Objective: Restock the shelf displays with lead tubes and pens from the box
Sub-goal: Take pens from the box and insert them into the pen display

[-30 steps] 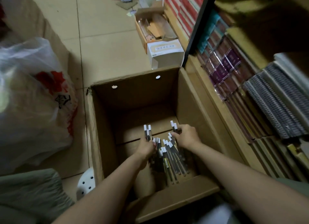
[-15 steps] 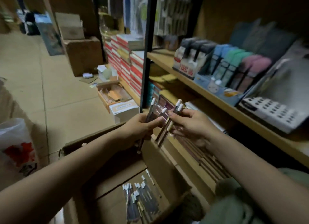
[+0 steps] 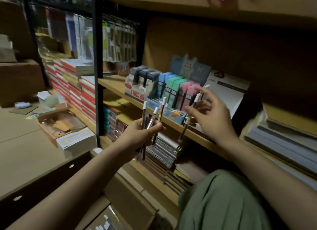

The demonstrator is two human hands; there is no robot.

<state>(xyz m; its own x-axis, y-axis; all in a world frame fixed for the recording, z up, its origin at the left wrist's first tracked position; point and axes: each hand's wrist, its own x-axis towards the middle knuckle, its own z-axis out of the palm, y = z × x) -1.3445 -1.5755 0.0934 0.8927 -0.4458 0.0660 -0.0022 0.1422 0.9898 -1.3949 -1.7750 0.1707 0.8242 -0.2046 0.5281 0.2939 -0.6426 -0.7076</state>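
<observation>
Hands (image 3: 137, 132) raised; three pens (image 3: 151, 120) left

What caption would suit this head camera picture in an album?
Left hand grips a bunch of white-capped tubes while the right hand lifts one tube toward the pastel display.

Display tray (image 3: 173, 112) stood on shelf board (image 3: 111, 83), at front edge. Left of tray: smaller display box (image 3: 137, 90), then stacked books (image 3: 77, 85) past the upright post (image 3: 97, 67). Below tray, spiral notebooks (image 3: 163, 149). Before tray, both hands (image 3: 139, 132) (image 3: 212, 120) with pens (image 3: 151, 120). Lower left, carton (image 3: 130, 204).
</observation>
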